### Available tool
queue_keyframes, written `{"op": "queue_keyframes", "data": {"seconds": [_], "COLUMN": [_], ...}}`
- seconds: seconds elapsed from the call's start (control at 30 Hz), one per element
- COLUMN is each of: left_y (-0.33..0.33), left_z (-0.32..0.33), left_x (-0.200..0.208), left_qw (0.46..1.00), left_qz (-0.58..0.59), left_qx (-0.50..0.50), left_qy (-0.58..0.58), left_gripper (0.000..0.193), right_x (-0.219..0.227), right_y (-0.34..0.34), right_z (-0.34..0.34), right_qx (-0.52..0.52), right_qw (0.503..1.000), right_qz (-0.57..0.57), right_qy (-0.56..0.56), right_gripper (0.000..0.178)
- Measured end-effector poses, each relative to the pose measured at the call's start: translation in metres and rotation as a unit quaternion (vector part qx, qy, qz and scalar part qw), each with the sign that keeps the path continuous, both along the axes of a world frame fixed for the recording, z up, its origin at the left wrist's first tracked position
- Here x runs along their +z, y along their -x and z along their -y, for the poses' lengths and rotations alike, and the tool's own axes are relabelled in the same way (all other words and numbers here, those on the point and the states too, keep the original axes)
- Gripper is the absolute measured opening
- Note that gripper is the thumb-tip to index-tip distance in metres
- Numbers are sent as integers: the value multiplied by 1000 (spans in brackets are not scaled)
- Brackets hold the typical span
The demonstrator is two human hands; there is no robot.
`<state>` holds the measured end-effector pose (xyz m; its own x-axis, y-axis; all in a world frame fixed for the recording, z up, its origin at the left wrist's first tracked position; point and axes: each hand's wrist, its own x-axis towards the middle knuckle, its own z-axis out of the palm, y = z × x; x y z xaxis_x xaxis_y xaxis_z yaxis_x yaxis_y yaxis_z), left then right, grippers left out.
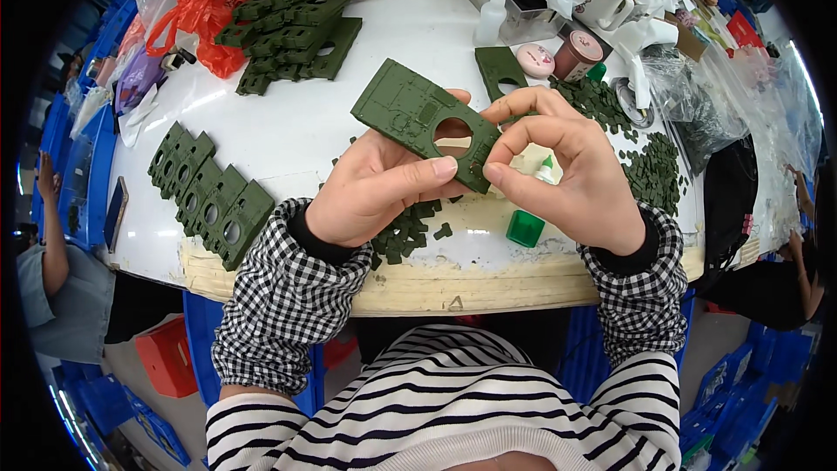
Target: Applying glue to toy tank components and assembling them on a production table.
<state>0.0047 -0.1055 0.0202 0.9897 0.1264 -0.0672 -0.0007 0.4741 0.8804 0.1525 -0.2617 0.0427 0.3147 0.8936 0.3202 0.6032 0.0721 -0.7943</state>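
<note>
My left hand point(370, 187) grips a dark green plastic model tank hull point(405, 100) from below, its thumb on the top face beside a round hole. The hull is tilted, raised over the table. At the hull's right end, my right hand point(584, 170) has thumb and forefinger drawn together by the edge; anything between them is too small or hidden. Beneath the hands lie loose small green plastic pieces point(401, 240), a green cap point(525, 228) and a small bottle with a green tip point(547, 166), partly covered by my right hand. Another green hull point(500, 70) lies just beyond.
Several hulls point(209, 196) stand in a row at left; more are stacked point(292, 39) at the back, by a red plastic bag point(205, 17). Small green pieces point(654, 174) are heaped at right. A squeeze bottle point(492, 17) and jar point(577, 54) stand behind. Other people sit at both sides.
</note>
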Motion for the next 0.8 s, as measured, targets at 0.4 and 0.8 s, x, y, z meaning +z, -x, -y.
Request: {"op": "queue_keyframes", "data": {"seconds": [0.4, 0.8], "left_y": [0, -1], "left_z": [0, -1], "left_x": [-3, -5], "left_qw": [1000, 999], "left_qz": [1, 1], "left_qx": [11, 12], "left_qy": [-25, -45], "left_gripper": [62, 62], "right_x": [-2, -3], "right_y": [3, 5], "right_z": [-2, -3], "right_qx": [-17, -20], "right_qw": [998, 995], "right_qz": [52, 86], "right_qy": [-25, -55], "right_gripper": [9, 11]}}
